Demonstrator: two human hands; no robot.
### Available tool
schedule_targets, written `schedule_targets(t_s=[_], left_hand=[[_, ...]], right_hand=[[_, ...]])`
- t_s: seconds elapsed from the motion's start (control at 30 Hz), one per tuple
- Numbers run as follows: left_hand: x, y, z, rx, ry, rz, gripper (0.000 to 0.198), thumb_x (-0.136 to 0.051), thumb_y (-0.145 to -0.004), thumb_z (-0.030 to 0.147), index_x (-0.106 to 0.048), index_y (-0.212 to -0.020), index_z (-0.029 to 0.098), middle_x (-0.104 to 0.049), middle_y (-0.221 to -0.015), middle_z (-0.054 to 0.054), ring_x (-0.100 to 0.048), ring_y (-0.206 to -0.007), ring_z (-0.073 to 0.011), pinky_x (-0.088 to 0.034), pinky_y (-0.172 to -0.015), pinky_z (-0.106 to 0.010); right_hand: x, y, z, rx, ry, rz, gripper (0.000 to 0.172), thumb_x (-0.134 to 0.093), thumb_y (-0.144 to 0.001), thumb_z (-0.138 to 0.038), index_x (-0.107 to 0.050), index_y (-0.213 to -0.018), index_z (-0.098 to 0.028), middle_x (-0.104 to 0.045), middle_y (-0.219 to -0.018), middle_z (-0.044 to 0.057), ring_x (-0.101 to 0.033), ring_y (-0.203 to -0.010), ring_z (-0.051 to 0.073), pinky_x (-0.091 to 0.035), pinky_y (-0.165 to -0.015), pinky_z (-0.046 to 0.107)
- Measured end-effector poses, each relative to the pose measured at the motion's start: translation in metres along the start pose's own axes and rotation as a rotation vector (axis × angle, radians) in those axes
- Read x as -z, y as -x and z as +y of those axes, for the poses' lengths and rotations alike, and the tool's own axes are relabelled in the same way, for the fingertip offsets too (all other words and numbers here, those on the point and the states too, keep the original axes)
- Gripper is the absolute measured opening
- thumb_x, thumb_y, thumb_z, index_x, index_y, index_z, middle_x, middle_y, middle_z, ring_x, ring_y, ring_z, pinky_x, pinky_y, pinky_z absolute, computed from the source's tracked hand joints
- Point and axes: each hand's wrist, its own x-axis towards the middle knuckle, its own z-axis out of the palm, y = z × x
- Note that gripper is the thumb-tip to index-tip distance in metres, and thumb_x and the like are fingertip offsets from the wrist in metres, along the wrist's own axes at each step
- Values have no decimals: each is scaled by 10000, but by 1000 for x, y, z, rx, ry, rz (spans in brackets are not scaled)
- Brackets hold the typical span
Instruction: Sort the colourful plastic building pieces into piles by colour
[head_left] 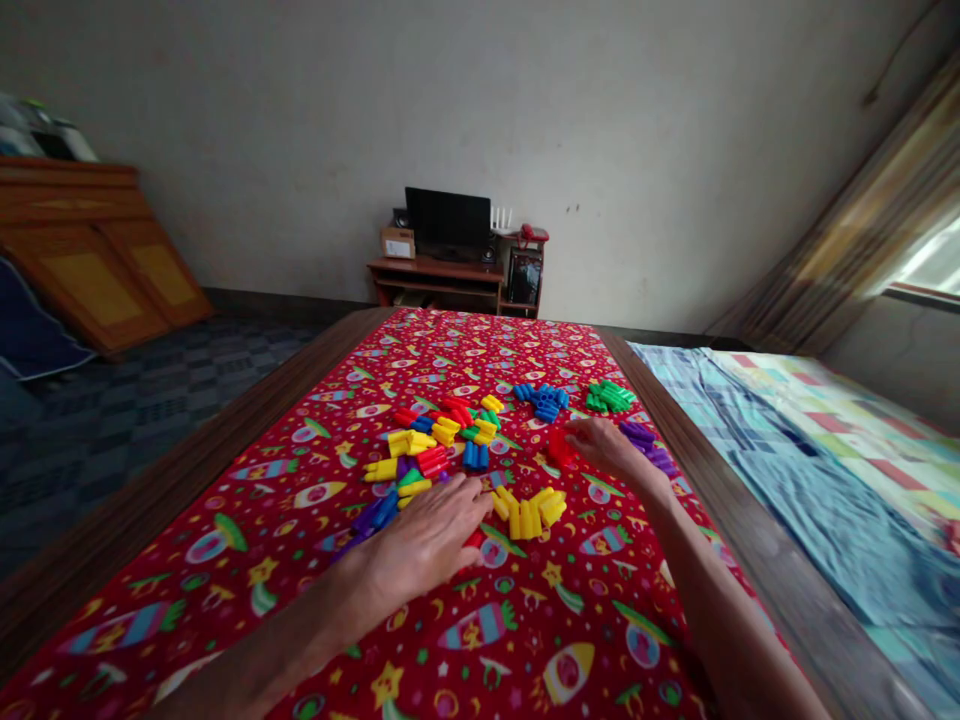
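Note:
Small ribbed plastic pieces, like short tubes, lie on a red patterned cloth (315, 600). My left hand (439, 525) reaches palm down over the near side of a mixed-colour heap (431, 460). A red plastic piece (475, 541) shows between its thumb and fingers, which look closed on it. Just right of that hand lies a group of yellow pieces (527, 515). My right hand (606, 443) is at a small cluster of red pieces (560, 449), fingertips touching or just above it; blur hides whether they grip one.
Blue pieces (546, 401), green pieces (610, 397) and purple pieces (651, 447) lie in separate groups farther back and right. The table has a dark wooden edge (720, 500). A bed (795, 480) stands at the right. Beyond the table is a desk with a monitor (448, 222).

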Motion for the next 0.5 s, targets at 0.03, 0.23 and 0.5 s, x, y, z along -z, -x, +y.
schedule_targets(t_s=[0.03, 0.23, 0.5], left_hand=[[-4, 5, 1, -2, -17, -13, 396, -676, -844, 281, -587, -1227, 233, -590, -1353, -87, -551, -1238, -263, -444, -1034, -372], [-18, 7, 1, -21, 62, 12, 364, -577, -878, 196, -619, -1233, 258, -577, -1379, -80, -558, -1225, -263, -444, -1025, -361], [9, -47, -3, 175, 482, 356, 403, -708, -772, 175, -565, -1144, 234, -656, -1086, -41, -655, -990, -220, -555, -885, -352]], right_hand=[[-1, 1, 2, -6, -1, 1, 176, -511, -821, -148, -668, -741, -135, -519, -570, -17, -464, -552, 100, -266, -534, 217], [-1, 2, -4, -61, 72, 83, 248, -510, -844, -170, -730, -953, -137, -617, -615, 24, -527, -571, 130, -307, -540, 227], [-3, 9, -68, 192, -422, -65, 325, -512, -927, -377, -715, -1082, -175, -738, -873, 41, -646, -747, 156, -452, -653, 226]])
